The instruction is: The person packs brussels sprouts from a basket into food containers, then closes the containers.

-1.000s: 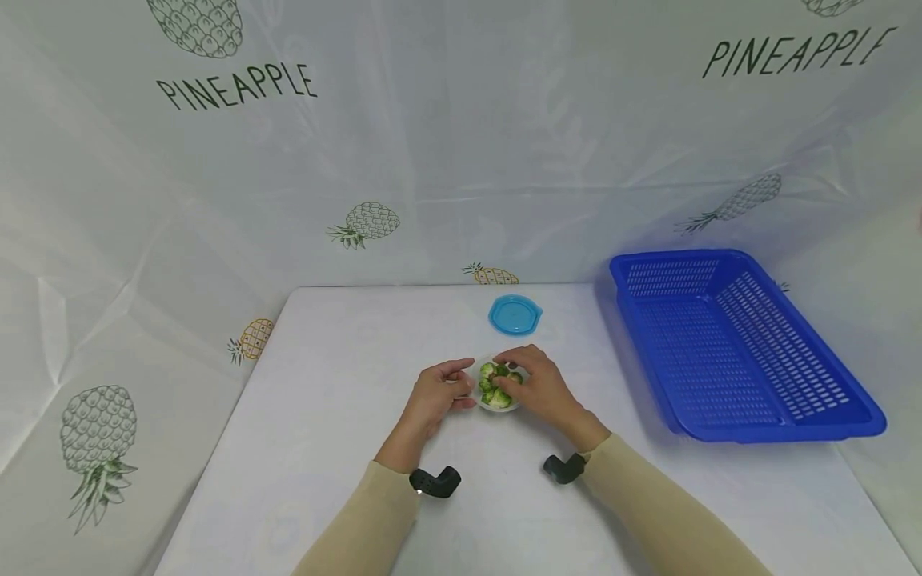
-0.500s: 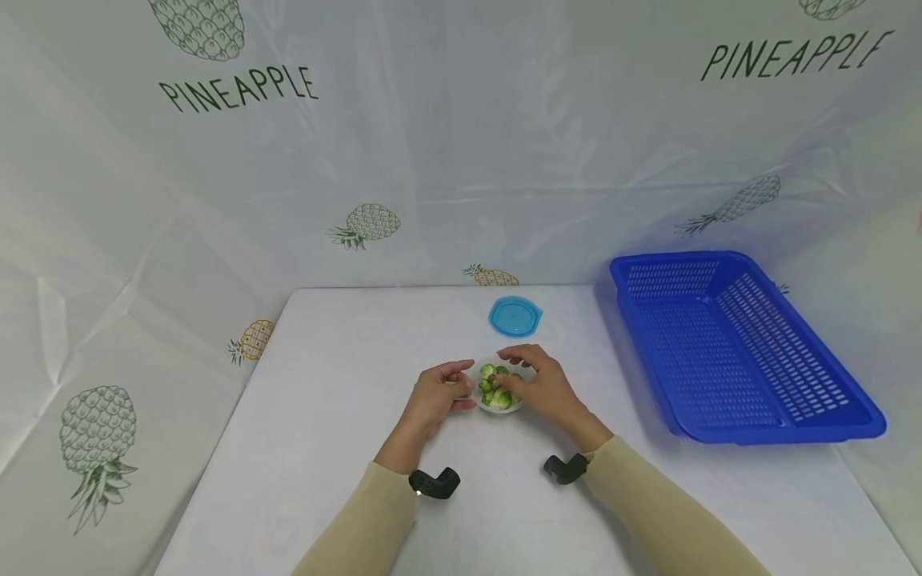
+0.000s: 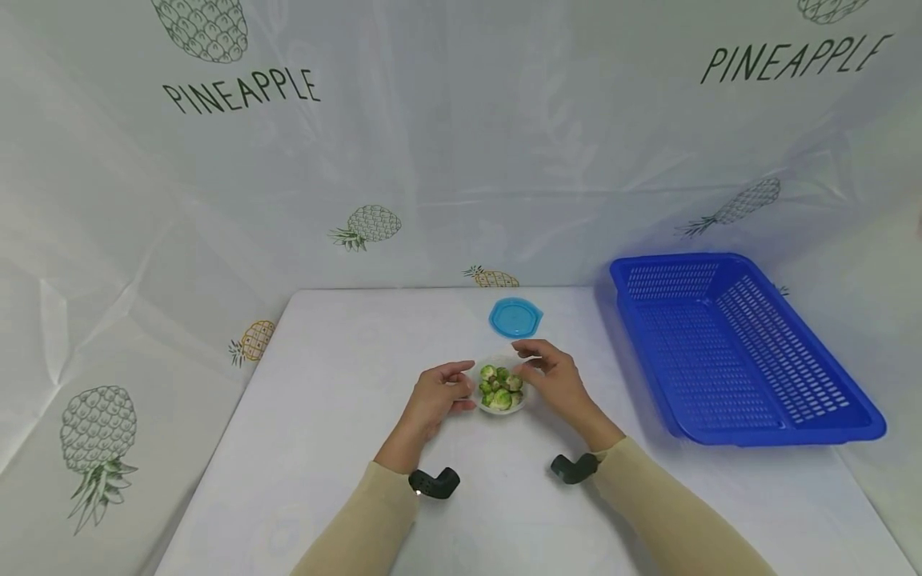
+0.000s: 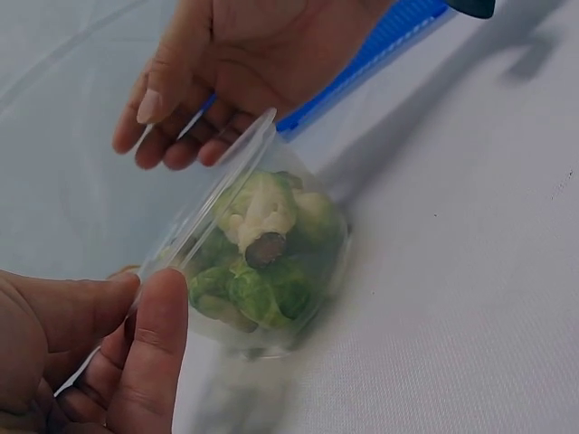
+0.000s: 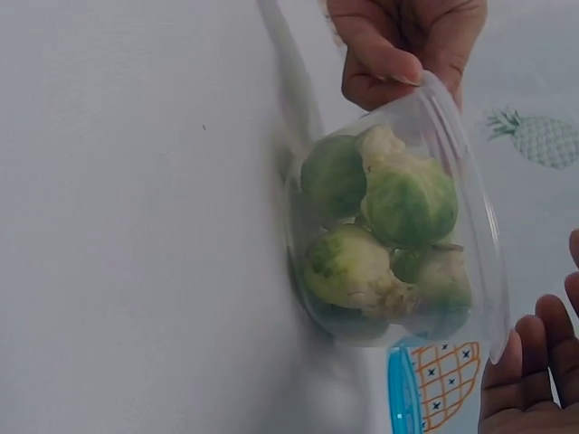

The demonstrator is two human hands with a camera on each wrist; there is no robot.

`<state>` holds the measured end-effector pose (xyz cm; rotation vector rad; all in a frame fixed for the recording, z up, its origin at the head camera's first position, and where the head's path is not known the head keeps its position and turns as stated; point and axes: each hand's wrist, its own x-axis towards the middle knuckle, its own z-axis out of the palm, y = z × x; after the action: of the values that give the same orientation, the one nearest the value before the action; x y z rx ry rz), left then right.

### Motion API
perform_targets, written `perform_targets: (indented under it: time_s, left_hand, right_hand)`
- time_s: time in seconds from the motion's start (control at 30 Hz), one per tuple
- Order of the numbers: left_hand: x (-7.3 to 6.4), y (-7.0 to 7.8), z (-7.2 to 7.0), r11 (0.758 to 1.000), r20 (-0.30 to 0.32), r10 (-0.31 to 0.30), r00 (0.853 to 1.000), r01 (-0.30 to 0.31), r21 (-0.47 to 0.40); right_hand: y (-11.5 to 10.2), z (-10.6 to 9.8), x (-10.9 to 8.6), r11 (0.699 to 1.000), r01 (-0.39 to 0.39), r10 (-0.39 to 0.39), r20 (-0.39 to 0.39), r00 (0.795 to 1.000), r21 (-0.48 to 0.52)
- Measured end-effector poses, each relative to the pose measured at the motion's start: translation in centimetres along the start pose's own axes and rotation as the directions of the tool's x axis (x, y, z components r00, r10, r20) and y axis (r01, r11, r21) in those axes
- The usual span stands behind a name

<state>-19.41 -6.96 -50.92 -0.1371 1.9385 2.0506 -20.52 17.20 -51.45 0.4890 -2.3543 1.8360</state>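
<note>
A clear round plastic bowl stands on the table, filled with several Brussels sprouts. On its left side my left hand pinches the rim between thumb and fingers, as the left wrist view shows. My right hand is just right of the bowl, its fingers loosely bent and holding nothing. In the right wrist view, fingertips of the right hand lie close to the rim; whether they touch it I cannot tell. Behind the bowl lies a blue lid.
A large blue plastic basket with slotted walls stands at the right of the white table. A pineapple-printed sheet hangs behind the table. Each wrist wears a black camera.
My right hand has drawn back from over the sprouts to the right side of the bowl, uncovering them. My left hand has stayed at the rim. The lid and basket have not moved.
</note>
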Motion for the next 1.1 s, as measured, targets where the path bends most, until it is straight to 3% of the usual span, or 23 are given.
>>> perform_targets:
  time_s: [0.27, 0.5, 0.73, 0.93, 1.1]
  left_hand:
    - [0.1, 0.1, -0.1, 1.0, 0.008, -0.001, 1.0, 0.001, 0.002]
    - [0.2, 0.4, -0.4, 0.999, 0.021, -0.008, 1.0, 0.007, 0.046]
    - [0.9, 1.5, -1.4, 0.996, -0.033, 0.013, 0.999, -0.01, 0.094]
    - [2.7, 3.2, -2.6, 1.0, -0.051, -0.013, 0.999, 0.013, -0.002]
    - [4.7, 4.6, -3.4, 0.992, -0.068, -0.072, 0.995, 0.064, -0.107]
  right_hand:
    - [-0.1, -0.8, 0.2, 0.985, -0.112, 0.118, -0.032, 0.993, 0.134]
    - [0.3, -1.4, 0.6, 0.946, -0.191, 0.202, -0.014, 0.979, 0.262]
    - [-0.1, -2.2, 0.8, 0.907, -0.239, 0.255, 0.0, 0.967, 0.346]
    - [-0.4, -3.2, 1.7, 0.882, -0.337, 0.363, -0.021, 0.931, 0.328]
    - [-0.1, -3.9, 2.8, 0.825, -0.429, 0.483, -0.064, 0.873, 0.367]
